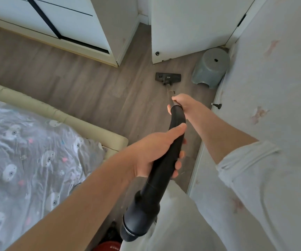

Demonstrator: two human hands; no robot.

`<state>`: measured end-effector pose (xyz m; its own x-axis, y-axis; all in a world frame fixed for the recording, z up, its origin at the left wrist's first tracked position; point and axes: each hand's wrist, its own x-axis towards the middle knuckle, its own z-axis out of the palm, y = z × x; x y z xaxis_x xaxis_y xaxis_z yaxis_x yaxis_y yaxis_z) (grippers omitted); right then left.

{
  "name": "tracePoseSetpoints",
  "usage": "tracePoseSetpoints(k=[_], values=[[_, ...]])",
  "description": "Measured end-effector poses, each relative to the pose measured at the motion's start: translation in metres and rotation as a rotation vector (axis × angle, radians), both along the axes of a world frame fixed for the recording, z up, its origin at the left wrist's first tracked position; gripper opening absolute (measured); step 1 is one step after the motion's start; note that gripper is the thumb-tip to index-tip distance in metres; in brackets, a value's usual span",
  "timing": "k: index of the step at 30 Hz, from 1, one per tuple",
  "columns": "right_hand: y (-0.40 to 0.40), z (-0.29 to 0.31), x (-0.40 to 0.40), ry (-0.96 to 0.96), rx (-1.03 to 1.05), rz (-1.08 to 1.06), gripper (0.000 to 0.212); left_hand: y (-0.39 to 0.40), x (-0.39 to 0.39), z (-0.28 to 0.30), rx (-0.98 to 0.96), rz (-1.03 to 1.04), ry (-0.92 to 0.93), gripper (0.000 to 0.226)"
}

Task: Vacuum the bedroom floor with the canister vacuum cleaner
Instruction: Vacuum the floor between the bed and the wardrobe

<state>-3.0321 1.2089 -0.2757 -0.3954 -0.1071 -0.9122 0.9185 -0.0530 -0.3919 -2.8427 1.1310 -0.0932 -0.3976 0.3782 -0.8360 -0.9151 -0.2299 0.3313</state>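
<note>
The left hand wraps the near end of the black vacuum handle, and the right hand grips farther along it. The floor nozzle sits flat on the grey wood floor, far ahead by the white door, with a grey stool to its right and the bed on the near left.

The thin metal wand mostly disappears behind the right hand. At the bottom edge, a red rounded canister body is cut off. The grey bear-print bedsheet runs off the left side. Small markings on the black floor nozzle are unreadable.
</note>
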Motion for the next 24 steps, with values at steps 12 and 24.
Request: tracePoseSetpoints(k=[12,24], values=[[0.109,0.018,0.092,-0.011,0.019,-0.182,0.010,0.037,0.057,0.024,0.004,-0.274,0.030,0.047],[0.127,0.001,-0.007,0.048,0.135,-0.022,0.023,0.085,-0.014,-0.037,-0.026,-0.109,0.061,0.043]])
